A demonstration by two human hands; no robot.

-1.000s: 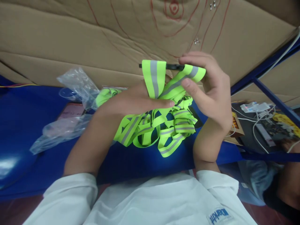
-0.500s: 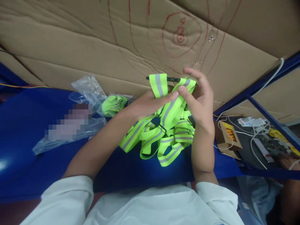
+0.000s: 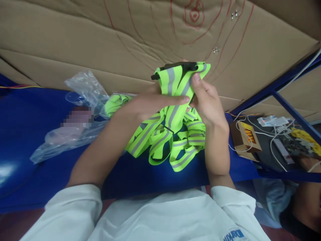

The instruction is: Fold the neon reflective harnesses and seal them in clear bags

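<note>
Neon-yellow webbing with a grey stripe (image 3: 174, 113) is bunched between my hands, its folded upper end raised and a black buckle piece (image 3: 184, 66) across the top. My left hand (image 3: 156, 102) grips it from the left, thumb laid across the front, other fingers hidden behind. My right hand (image 3: 207, 97) pinches the right edge of the folds, thumb near the top. Below, loose loops of the same webbing (image 3: 140, 139) spread over the blue surface.
Clear plastic bags (image 3: 86, 87) and another webbing bundle (image 3: 116, 104) lie left. Cardboard (image 3: 75, 43) with red lines stands behind. Right are a blue metal frame (image 3: 291, 105), an open carton (image 3: 247, 139), white cables and a grey bar (image 3: 283, 150). Another person's arm (image 3: 306, 204) shows lower right.
Both hands have shifted on the webbing, and its top end is raised higher. My right hand's spread fingers have closed in around the folds. The camera view has shifted slightly.
</note>
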